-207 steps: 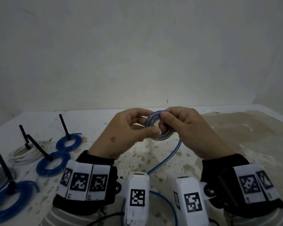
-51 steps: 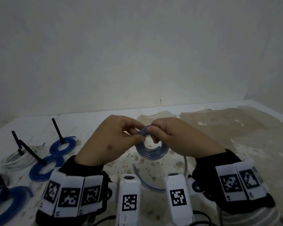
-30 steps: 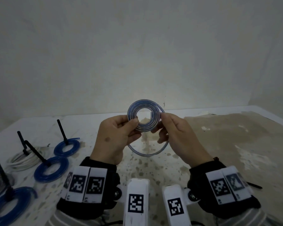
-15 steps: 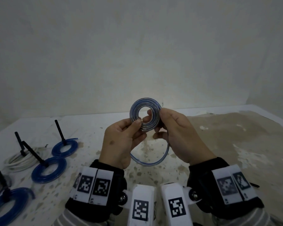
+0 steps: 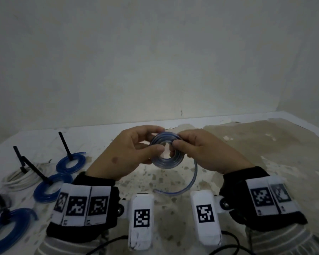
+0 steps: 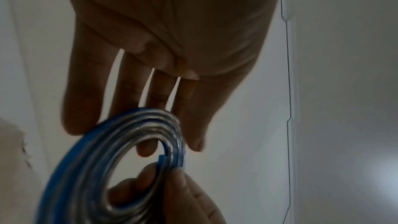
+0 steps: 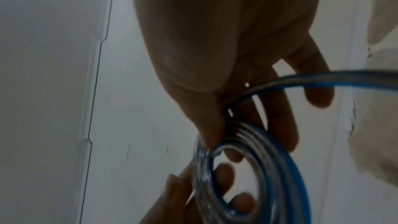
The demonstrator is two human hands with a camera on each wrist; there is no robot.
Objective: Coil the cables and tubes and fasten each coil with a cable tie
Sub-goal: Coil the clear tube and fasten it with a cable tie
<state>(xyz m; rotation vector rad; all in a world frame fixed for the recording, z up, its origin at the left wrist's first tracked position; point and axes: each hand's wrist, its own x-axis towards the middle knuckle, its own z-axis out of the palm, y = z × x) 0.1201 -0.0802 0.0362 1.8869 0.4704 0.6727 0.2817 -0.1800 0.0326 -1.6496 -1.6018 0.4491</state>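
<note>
Nearest, a loose tail [image 5: 189,183] of the clear bluish tube curves down from the coil toward the wrists, its end hanging just above the stained surface [image 5: 265,153]. Above it both hands hold the coil [image 5: 167,152] upright in the air between them: the left hand [image 5: 125,155] pinches its left rim between thumb and curled fingers [image 6: 150,149], and the right hand [image 5: 204,153] grips the right rim, thumb on the near face and fingers [image 7: 280,125] behind. Farther left on the surface lie tied blue coils [image 5: 70,161] and a white coil [image 5: 20,178], each with a black tie [image 5: 64,144] sticking up. Beyond stands a pale wall [image 5: 155,61]
</note>
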